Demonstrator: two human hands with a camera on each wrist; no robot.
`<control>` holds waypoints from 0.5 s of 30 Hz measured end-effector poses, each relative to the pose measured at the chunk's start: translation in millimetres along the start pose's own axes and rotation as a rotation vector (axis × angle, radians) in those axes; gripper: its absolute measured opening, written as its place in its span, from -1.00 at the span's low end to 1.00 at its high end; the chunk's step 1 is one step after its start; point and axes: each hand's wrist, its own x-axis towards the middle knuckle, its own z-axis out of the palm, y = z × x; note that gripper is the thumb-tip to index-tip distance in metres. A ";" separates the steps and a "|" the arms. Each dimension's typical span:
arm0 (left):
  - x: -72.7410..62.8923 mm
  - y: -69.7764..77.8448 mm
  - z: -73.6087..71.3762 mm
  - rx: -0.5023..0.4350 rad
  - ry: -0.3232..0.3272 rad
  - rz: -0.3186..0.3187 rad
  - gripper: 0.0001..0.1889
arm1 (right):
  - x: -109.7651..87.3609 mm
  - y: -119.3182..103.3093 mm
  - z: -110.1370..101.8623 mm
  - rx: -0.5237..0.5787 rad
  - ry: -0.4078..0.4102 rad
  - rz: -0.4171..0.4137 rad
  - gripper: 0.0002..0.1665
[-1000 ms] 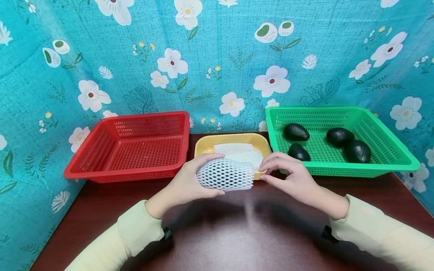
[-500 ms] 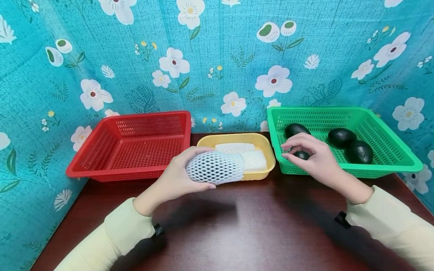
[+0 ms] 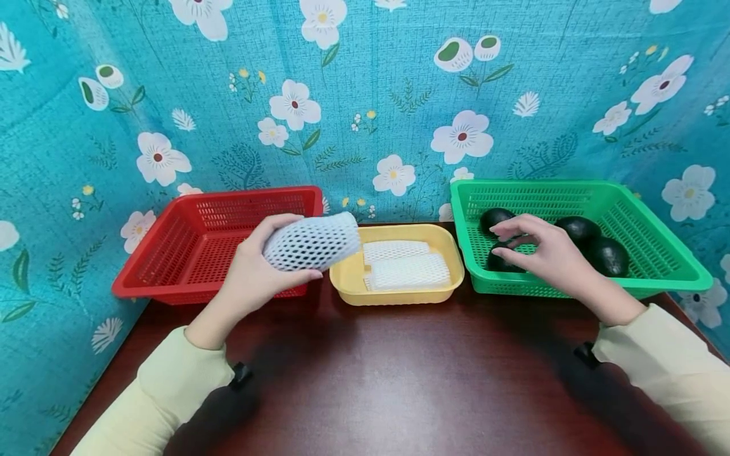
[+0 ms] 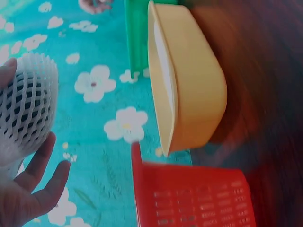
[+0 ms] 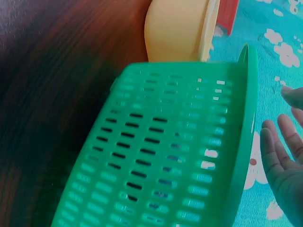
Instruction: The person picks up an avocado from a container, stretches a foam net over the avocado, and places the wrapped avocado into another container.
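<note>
My left hand (image 3: pixel 246 273) grips a white foam net sleeve (image 3: pixel 315 242) in front of the red basket's right end. A dark shape shows through the mesh of the sleeve in the left wrist view, likely an avocado. Over the front wall of the green basket (image 3: pixel 570 278) my right hand (image 3: pixel 550 250) hovers with its fingers parted and slightly bent, holding nothing. Just below its fingertips lies a dark avocado (image 3: pixel 500 261); contact cannot be told. Another avocado (image 3: pixel 496 218) sits behind it, and more lie to the right, partly behind the hand.
Between the baskets stands a yellow tray (image 3: pixel 399 297) with flat white foam sleeves (image 3: pixel 410 271) in it. The red basket (image 3: pixel 171 291) is at left, on the dark wooden table (image 3: pixel 410 373). A blue flowered cloth (image 3: pixel 353 95) hangs behind.
My left hand has carried the sleeved piece leftward and up, from in front of the yellow tray toward the red basket. My right hand has moved right, from the sleeve to over the green basket.
</note>
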 end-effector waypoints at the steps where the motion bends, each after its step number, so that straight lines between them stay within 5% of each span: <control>1: 1.5 -1.6 -2.1 0.007 0.017 -0.010 -0.14 | 0.2 1.4 -1.7 -0.013 -0.010 0.022 -0.58; 7: 10.5 -16.7 -10.9 0.057 0.097 -0.079 -0.13 | 0.2 7.9 -7.8 -0.051 -0.083 0.165 -0.62; 15: 20.7 -42.7 -20.0 0.098 0.192 -0.258 -0.11 | 3.5 14.7 -8.4 -0.080 -0.172 0.208 -0.58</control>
